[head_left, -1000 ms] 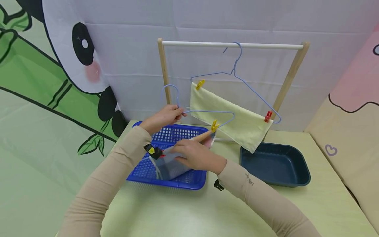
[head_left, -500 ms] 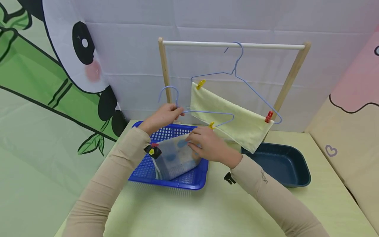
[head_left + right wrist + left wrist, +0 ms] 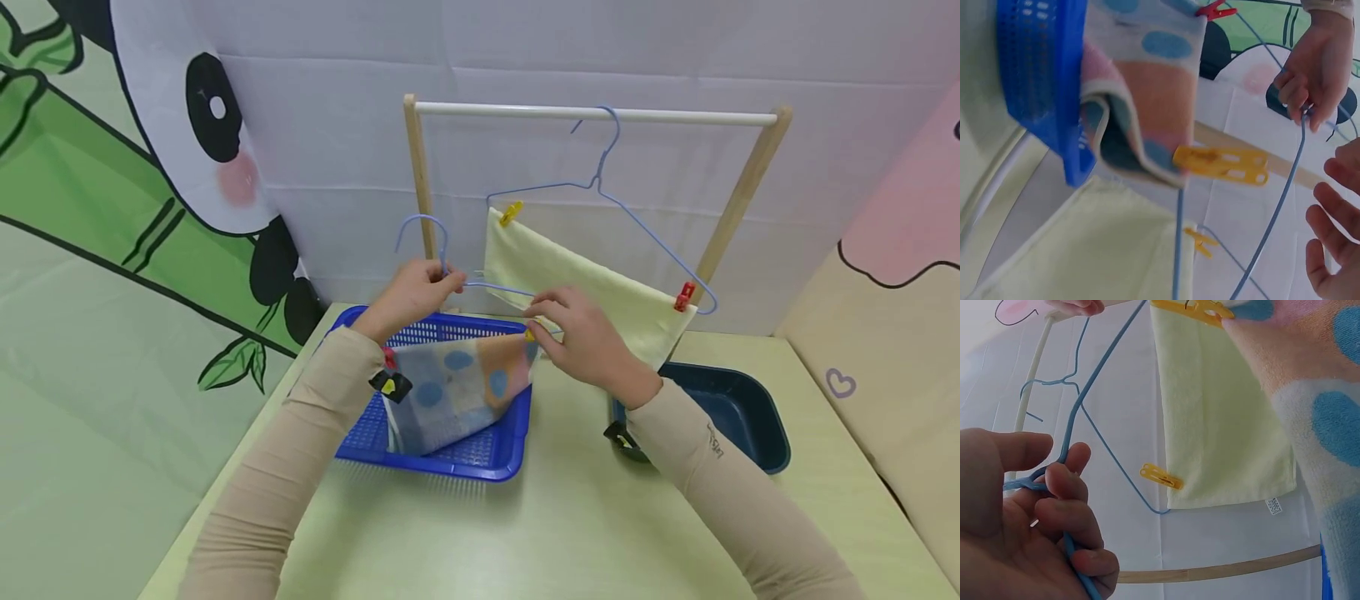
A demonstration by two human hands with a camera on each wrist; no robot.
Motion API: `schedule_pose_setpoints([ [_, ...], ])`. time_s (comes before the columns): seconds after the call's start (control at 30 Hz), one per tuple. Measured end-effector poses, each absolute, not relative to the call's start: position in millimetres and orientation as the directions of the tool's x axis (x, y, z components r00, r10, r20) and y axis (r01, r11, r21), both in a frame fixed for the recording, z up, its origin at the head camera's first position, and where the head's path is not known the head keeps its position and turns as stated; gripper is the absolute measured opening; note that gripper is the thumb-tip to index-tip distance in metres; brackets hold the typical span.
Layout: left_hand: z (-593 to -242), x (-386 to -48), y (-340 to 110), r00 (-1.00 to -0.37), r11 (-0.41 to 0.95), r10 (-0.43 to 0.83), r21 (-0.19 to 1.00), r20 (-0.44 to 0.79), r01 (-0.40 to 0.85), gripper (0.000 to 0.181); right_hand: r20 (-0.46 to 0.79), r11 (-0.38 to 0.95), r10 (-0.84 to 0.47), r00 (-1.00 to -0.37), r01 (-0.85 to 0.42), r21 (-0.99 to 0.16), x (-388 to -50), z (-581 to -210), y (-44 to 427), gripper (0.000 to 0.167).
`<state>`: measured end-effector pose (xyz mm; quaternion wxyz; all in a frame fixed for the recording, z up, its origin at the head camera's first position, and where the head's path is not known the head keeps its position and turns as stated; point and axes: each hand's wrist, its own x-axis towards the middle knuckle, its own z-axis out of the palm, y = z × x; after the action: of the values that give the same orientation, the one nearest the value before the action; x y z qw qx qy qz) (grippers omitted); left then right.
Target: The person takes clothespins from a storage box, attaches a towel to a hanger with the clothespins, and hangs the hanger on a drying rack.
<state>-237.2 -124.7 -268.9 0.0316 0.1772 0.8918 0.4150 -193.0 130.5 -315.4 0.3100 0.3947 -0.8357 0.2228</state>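
Observation:
My left hand [image 3: 416, 296] grips a blue wire hanger [image 3: 1071, 422] at its neck, below the hook, with fingers curled round the wire. From that hanger hangs a spotted towel [image 3: 450, 387] in blue, white and orange. A yellow clothespin [image 3: 1222, 165] holds its right corner, and a red clothespin [image 3: 1215, 11] its left. The towel's lower part is over the blue basket. Near the yellow clothespin is my right hand [image 3: 581, 342]; the right wrist view shows its fingers [image 3: 1338, 206] loosely bent, apart from clothespin and wire.
Behind stands a wooden rack with a white bar [image 3: 510, 110]. On it hangs another blue hanger [image 3: 648, 232], with a pale yellow cloth [image 3: 585, 275] clipped on. The blue basket [image 3: 513, 462] stands below the towel. A dark teal tub [image 3: 750, 417] is at right, partly behind my right arm.
My right hand has moved right and up, off the towel to beside the yellow clothespin, uncovering the towel's front. My left hand keeps its hold on the hanger, which has shifted slightly left.

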Motion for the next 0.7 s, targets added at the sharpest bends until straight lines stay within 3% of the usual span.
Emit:
schedule_pose_setpoints([
  [0.27, -270, -236, -125, -0.939, 0.594, 0.314, 0.741, 0.143, 0.312, 0.035, 0.625, 0.694, -0.46, -0.63, -0.694, -0.189, -196, -322, 157, 0.023],
  [0.47, -270, -234, -122, -0.923, 0.571, 0.315, 0.733, 0.222, 0.371, 0.031, 0.595, 0.655, -0.49, -0.637, -0.72, -0.231, -196, -333, 163, 0.013],
  [0.7, -271, -235, -119, -0.907, 0.563, 0.319, 0.715, 0.274, 0.414, 0.032, 0.56, 0.607, -0.454, -0.693, -0.701, -0.376, -190, -338, 164, 0.012],
])
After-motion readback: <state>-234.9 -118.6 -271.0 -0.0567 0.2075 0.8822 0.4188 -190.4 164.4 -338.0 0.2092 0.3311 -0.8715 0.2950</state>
